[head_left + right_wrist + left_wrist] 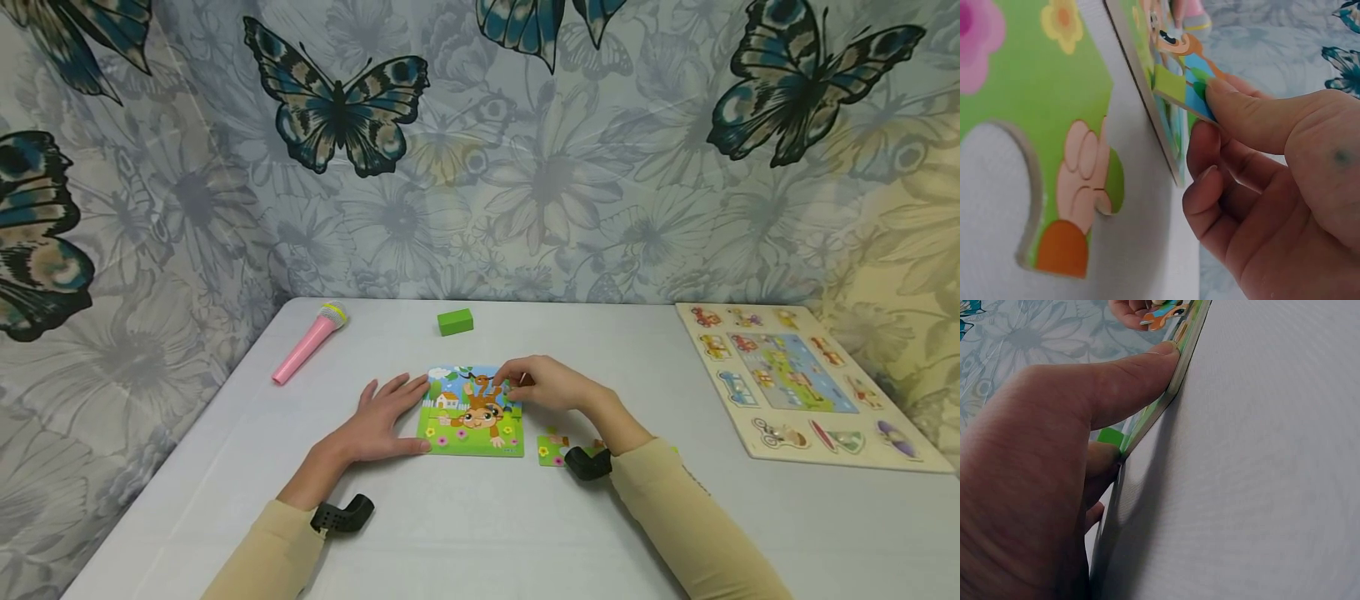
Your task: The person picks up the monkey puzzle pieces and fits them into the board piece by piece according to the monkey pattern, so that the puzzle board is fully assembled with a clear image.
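Right grip (546, 383) pinches a puzzle piece (1188, 84) between thumb and fingers at the monkey board (506, 443)'s two-o'clock side, probably so it can be angled freely. Left grip (381, 427) is spread, nothing grasped, thumb at the board's eight-o'clock corner, presumably bracing against sliding. Loose piece (552, 454) at four o'clock on the counter (427, 533), likely for easy right-side reach; green block (456, 322) at twelve, well apart.

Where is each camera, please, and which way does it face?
Head: on the head, facing forward and down at the colourful rectangular monkey puzzle; left hand, right hand, beige sleeves show.
Left wrist: on it, facing the puzzle's edge; both hands partly show.
Right wrist: on it, facing the flat multicoloured puzzle piece the right hand pinches.
Both wrist views share this piece.
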Demonstrator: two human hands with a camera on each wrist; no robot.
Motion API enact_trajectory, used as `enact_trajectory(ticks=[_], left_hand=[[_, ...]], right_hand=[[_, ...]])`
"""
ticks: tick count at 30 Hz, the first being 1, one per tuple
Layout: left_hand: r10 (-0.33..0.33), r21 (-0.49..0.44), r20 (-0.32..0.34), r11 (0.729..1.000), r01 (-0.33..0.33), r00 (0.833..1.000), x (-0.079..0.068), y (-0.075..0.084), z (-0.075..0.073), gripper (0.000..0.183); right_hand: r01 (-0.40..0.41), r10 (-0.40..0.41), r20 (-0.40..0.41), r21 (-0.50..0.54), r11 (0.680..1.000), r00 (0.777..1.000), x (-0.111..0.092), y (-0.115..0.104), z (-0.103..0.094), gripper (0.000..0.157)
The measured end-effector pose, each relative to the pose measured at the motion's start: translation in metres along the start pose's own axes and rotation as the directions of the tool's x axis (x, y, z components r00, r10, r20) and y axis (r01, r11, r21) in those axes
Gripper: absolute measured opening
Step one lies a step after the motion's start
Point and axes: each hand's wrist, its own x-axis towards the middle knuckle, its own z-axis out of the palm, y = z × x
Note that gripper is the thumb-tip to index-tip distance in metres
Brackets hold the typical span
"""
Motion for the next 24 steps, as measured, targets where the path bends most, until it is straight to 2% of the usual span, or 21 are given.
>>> enact_trajectory(ticks=[12, 24], left_hand=[[0.007, -0.005, -0.002, 1.000, -0.007, 1.000, 0.000, 0.003, -0.001, 0.094], [0.012, -0.007, -0.003, 1.000, -0.012, 1.000, 0.000, 0.003, -0.002, 0.093]], right_hand=[[-0.065, 0.064, -0.015, -0.040, 0.997, 0.998, 0.002, -0.004, 0.007, 0.019], [-0.056, 0.051, -0.052, -0.102, 0.993, 0.997, 0.006, -0.008, 0.014, 0.017]])
